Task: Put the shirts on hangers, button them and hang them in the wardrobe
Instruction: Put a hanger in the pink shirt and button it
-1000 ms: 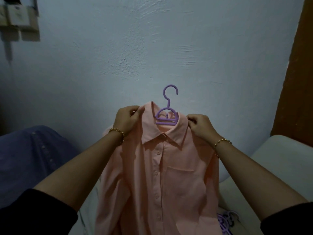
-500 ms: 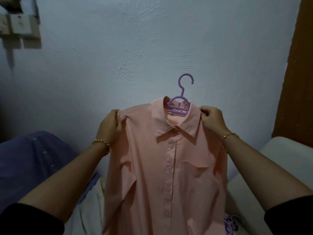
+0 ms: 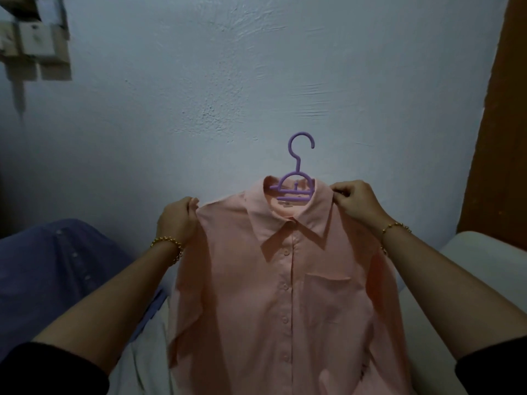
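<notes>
A peach-pink collared shirt (image 3: 285, 280) hangs on a purple plastic hanger (image 3: 296, 183), held up in front of the pale wall. Its front placket looks buttoned, with a chest pocket on the right side. My left hand (image 3: 178, 220) grips the shirt's left shoulder tip. My right hand (image 3: 356, 203) pinches the right shoulder beside the collar. The hanger's hook rises free above the collar; its arms are hidden inside the shirt.
A blue-purple garment (image 3: 57, 272) lies on the left. White fabric (image 3: 142, 363) shows below the shirt and a white cushion (image 3: 490, 266) at right. A brown wooden panel (image 3: 504, 109) runs along the right edge. A switch plate (image 3: 34, 41) sits upper left.
My left hand slid outward from beside the collar to the shoulder tip, spreading the shirt. Shirt and hanger shifted right and slightly up in view. My right hand kept its hold.
</notes>
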